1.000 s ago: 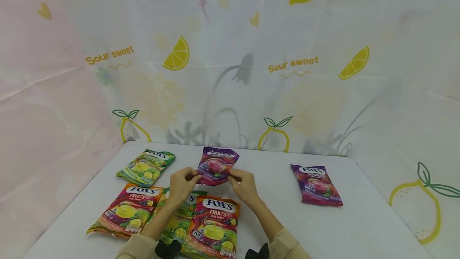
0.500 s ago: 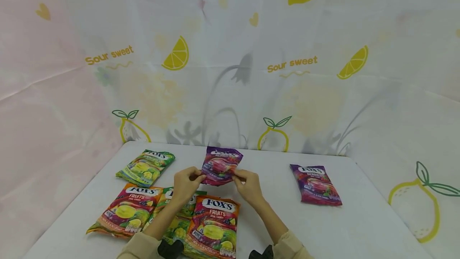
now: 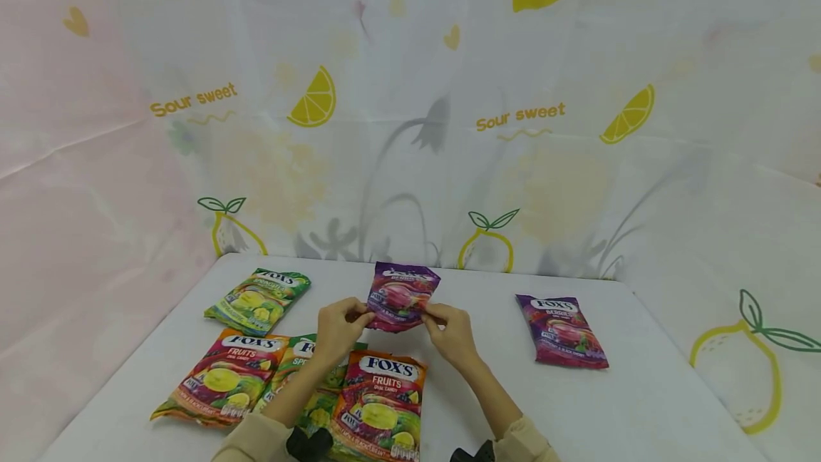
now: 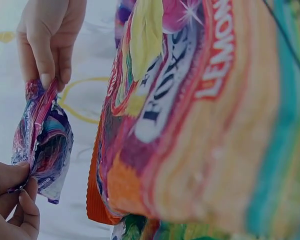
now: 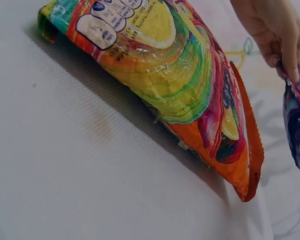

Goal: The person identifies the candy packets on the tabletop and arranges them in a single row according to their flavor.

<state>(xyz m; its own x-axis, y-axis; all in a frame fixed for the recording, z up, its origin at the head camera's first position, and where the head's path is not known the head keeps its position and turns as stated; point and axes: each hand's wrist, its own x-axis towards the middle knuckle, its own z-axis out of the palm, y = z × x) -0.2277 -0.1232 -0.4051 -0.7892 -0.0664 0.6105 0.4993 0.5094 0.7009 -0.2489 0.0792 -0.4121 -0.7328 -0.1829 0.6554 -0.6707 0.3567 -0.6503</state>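
Note:
In the head view a purple candy bag [image 3: 403,298], printed FOX'S berries, is held upright at the table's far middle. My left hand [image 3: 340,328] pinches its lower left corner between thumb and fingers. On the other side my right hand [image 3: 452,335] pinches the lower right corner. The left wrist view shows this purple candy bag [image 4: 45,142] edge-on, with fingers at both ends. In the right wrist view only part of the purple bag [image 5: 299,125] shows at the right edge.
An orange fruits candy bag [image 3: 381,405] lies between my forearms, overlapping a green candy bag [image 3: 321,405]. Another orange bag [image 3: 224,376] and a green bag [image 3: 259,301] lie at the left. A second purple bag [image 3: 561,332] lies right on the white table [image 3: 577,419].
Both hands have shifted slightly to the right together, carrying the purple candy bag with them. The other bags lie as before.

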